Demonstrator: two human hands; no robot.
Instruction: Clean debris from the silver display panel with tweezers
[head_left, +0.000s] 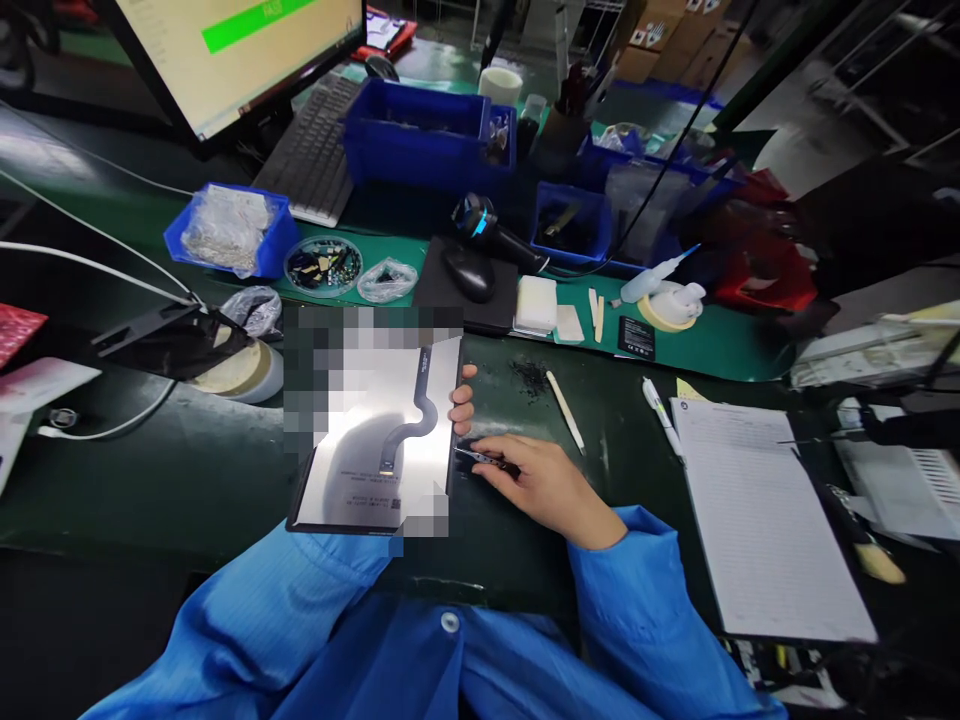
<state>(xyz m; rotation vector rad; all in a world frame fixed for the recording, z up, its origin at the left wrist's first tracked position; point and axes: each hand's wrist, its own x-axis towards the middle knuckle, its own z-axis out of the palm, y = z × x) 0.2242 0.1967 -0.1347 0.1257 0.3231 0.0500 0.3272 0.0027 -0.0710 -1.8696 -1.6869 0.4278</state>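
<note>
A tablet display panel [391, 395] with a shiny metal back is tilted up in my left hand [463, 402]. Only the fingertips show at the panel's right edge; the rest of that hand is behind it. A dark, curved flex cable [424, 420] runs down the panel's back. My right hand [544, 485] pinches a pair of tweezers [491, 460], whose tip reaches the panel's right edge. Whether the tip touches the edge, I cannot tell. Parts of the panel are blurred into blocks.
Black scraps [531, 377] and a thin cream stick [565, 412] lie beyond my right hand. A pen [664, 415] and printed sheets [765, 520] are at the right. Behind stand a mouse [469, 272], a scanner [499, 235], blue bins [416, 135] and a monitor [247, 50].
</note>
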